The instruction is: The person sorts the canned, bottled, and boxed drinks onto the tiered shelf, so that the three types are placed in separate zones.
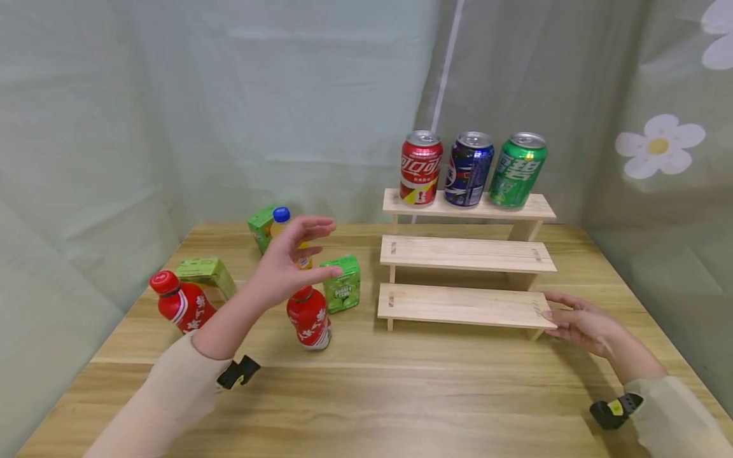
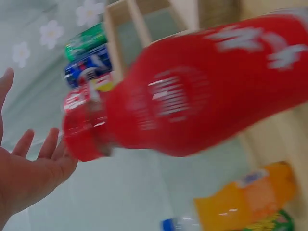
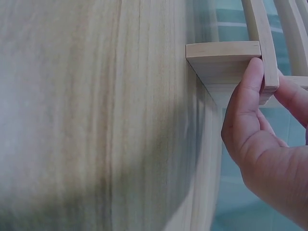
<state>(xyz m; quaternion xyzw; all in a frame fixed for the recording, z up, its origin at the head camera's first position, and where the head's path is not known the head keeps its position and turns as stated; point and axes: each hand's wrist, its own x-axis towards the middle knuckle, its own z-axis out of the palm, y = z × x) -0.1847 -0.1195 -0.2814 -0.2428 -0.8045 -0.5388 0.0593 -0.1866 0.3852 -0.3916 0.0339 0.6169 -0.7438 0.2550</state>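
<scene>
1. Wooden rack: stands on the surface, right of centre and toward the far right corner. Three cans load its top tier.
2. Rack handling: bare wood, judged light and stiff, with enough grain for a secure hold. The cans probably make it top-heavy—grip a low plank end or leg, and avoid tilting.
3. Rack axis: the planks run lengthwise left to right, roughly parallel to the far edge; the steps descend toward the near edge.
4. Right hand: the fingers pinch the right end of the lowest plank.
5. Red bottle: stands left of the rack, well in from the left edge. Long axis vertical, cap up.
6. Bottle handling: smooth and possibly slippery; weight cannot be told. Take hold around the body, below the shoulder.
7. Left hand: above the bottle, fingers wide and holding nothing.
</scene>
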